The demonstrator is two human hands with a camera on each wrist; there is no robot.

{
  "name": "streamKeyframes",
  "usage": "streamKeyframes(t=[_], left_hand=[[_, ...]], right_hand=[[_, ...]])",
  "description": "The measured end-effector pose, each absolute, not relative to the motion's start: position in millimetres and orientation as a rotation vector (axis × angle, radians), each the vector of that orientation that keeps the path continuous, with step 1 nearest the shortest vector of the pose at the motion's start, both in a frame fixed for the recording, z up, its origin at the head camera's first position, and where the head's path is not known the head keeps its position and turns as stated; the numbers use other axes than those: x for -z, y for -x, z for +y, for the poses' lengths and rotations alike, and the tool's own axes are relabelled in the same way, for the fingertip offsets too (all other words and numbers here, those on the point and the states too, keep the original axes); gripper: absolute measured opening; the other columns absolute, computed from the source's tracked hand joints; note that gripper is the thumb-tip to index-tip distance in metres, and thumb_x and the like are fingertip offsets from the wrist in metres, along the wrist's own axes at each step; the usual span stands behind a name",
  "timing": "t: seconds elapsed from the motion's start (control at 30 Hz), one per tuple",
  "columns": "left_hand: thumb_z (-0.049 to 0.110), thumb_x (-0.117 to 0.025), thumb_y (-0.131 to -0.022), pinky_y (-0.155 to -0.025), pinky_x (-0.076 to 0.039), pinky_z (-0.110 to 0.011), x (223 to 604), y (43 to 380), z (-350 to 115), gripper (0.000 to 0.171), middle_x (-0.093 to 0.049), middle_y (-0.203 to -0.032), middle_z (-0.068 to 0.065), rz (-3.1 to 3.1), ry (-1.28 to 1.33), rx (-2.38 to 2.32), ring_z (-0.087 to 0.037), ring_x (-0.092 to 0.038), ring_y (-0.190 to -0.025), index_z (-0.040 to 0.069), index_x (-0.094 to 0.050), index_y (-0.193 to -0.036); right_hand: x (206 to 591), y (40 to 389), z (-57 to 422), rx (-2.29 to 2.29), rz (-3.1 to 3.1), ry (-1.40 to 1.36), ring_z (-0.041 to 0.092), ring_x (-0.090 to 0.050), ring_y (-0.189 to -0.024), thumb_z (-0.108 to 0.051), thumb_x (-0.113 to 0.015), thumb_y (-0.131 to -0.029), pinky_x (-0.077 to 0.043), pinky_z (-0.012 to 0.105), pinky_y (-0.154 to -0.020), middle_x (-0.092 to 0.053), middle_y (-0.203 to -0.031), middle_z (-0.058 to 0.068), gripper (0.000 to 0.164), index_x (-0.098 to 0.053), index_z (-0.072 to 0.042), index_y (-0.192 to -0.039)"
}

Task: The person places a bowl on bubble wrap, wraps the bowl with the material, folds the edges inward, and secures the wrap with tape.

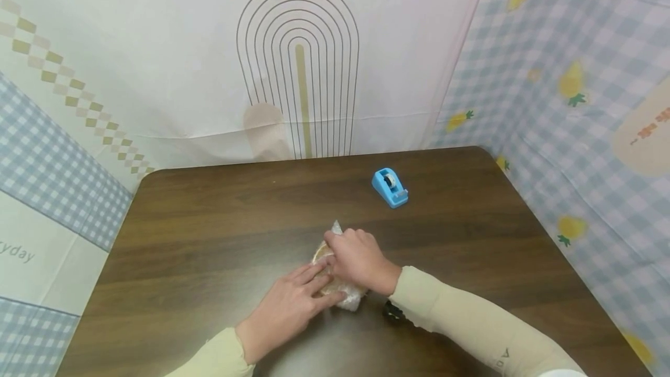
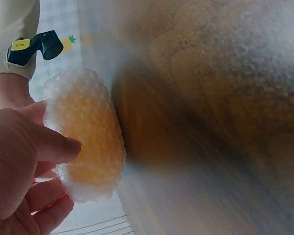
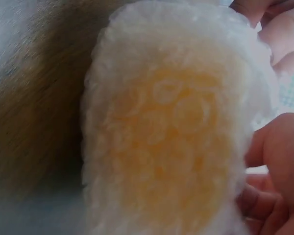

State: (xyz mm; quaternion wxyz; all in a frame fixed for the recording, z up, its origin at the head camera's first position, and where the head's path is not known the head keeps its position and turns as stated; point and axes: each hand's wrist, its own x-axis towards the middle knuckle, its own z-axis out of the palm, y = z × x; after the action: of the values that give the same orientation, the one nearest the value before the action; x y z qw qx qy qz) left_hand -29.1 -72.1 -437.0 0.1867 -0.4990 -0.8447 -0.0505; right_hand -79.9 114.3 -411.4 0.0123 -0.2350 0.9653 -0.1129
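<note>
A bundle of clear bubble wrap (image 1: 349, 301) around something yellow-orange lies on the brown table (image 1: 209, 237), partly covered by both hands. My left hand (image 1: 285, 310) holds its near left side; in the left wrist view the thumb (image 2: 63, 149) presses on the bubble wrap (image 2: 90, 132) and the other fingers bend at its edge. From the far right, my right hand (image 1: 361, 258) grips the bundle with curled fingers. The right wrist view is filled by the blurred bubble wrap (image 3: 171, 127), with fingers of both hands along its right edge. What the wrapped thing is cannot be made out.
A light blue tape dispenser (image 1: 390, 188) with a roll in it stands farther back, right of the hands. A small black camera (image 2: 36, 47) sits on the right wrist. Patterned cloths (image 1: 199, 63) hang behind the table and at its sides.
</note>
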Motion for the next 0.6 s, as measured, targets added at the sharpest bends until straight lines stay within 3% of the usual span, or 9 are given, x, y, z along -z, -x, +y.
streamKeyframes(t=[0.1, 0.23, 0.37, 0.6], left_hand=[[0.018, -0.078, -0.075, -0.102, -0.052, -0.038, 437, 29, -72, 0.051, -0.069, -0.128, 0.000, -2.370, 1.408, 0.142, -0.025, -0.059, -0.128, 0.035, -0.068, -0.122], [0.017, -0.079, -0.075, -0.103, -0.052, -0.037, 437, 28, -72, 0.052, -0.071, -0.123, 0.001, -2.363, 1.416, 0.140, -0.024, -0.063, -0.122, 0.035, -0.068, -0.123], [0.017, -0.079, -0.076, -0.103, -0.051, -0.037, 437, 28, -72, 0.052, -0.071, -0.121, 0.001, -2.369, 1.422, 0.136, -0.024, -0.062, -0.122, 0.035, -0.068, -0.123], [0.020, -0.079, -0.078, -0.102, -0.052, -0.037, 437, 28, -73, 0.049, -0.070, -0.122, 0.001, -2.380, 1.425, 0.127, -0.024, -0.061, -0.124, 0.035, -0.068, -0.123]], right_hand=[[414, 82, 119, 0.306, 3.044, 0.973, 0.008, -0.052, -0.068, -0.026, -0.075, -0.086, -0.046, 0.020, -0.056, -0.064, -0.080, -0.006, 0.022, -0.069, -0.018, -0.105], [418, 86, 125, 0.256, 2.987, 1.261, 0.015, -0.053, -0.101, -0.027, -0.076, -0.085, -0.048, 0.027, -0.079, -0.066, -0.111, -0.002, 0.031, -0.072, -0.024, -0.116], [416, 92, 130, 0.211, 2.926, 1.292, 0.023, -0.050, -0.127, -0.031, -0.076, -0.086, -0.048, 0.039, -0.093, -0.061, -0.135, 0.001, 0.029, -0.073, -0.031, -0.115], [417, 103, 139, 0.221, 2.817, 1.285, 0.025, -0.043, -0.139, -0.042, -0.066, -0.092, -0.042, 0.052, -0.107, -0.052, -0.149, -0.001, 0.035, -0.066, -0.036, -0.127]])
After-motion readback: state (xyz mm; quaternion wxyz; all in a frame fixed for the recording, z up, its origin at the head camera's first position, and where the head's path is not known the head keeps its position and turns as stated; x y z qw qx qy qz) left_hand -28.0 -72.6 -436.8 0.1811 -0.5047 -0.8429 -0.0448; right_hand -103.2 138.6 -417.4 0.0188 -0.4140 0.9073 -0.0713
